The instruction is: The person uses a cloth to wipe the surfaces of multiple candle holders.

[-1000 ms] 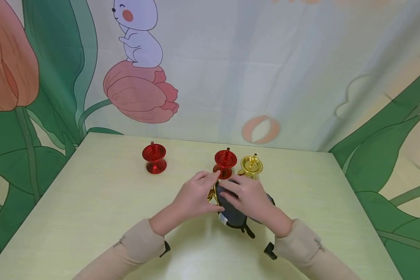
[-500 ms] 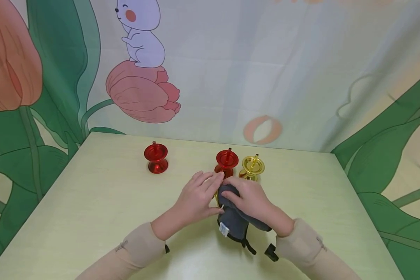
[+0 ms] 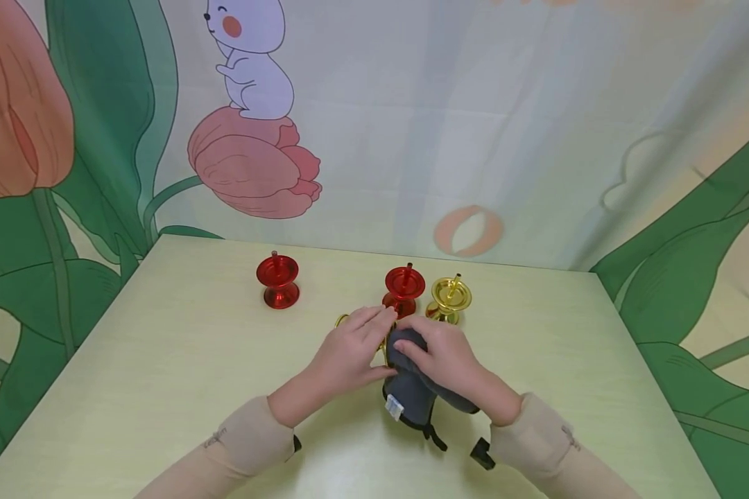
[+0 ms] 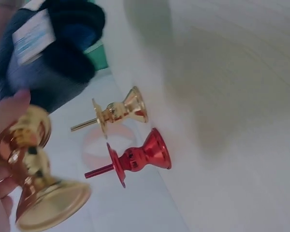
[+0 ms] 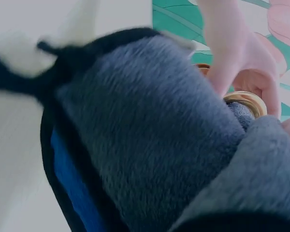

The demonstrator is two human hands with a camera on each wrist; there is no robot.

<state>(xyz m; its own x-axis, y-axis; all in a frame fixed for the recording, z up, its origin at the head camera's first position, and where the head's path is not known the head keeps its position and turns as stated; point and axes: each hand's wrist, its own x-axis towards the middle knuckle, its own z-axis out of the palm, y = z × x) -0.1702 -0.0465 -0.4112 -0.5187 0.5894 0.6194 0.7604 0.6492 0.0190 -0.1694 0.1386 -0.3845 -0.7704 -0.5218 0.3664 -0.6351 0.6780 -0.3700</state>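
The left hand [image 3: 349, 352] is clamped round a shiny gold metal candlestick [image 4: 33, 169], held tilted over the pale yellow worktop [image 3: 162, 381]. The right hand [image 3: 446, 352] pinches a fuzzy grey, black-edged cloth [image 3: 412, 398] at its rim. Risk: hard rubbing could twist the smooth metal loose, striking the glossy red metal candlestick [image 3: 404, 283] just beyond.

A printed fabric backdrop [image 3: 374, 138] rises behind the far edge of the pale bench [image 3: 137, 388], showing a white cartoon animal [image 3: 259, 86] on a pink tulip [image 3: 250, 163]; large green leaves [image 3: 680, 305] flank both side edges.
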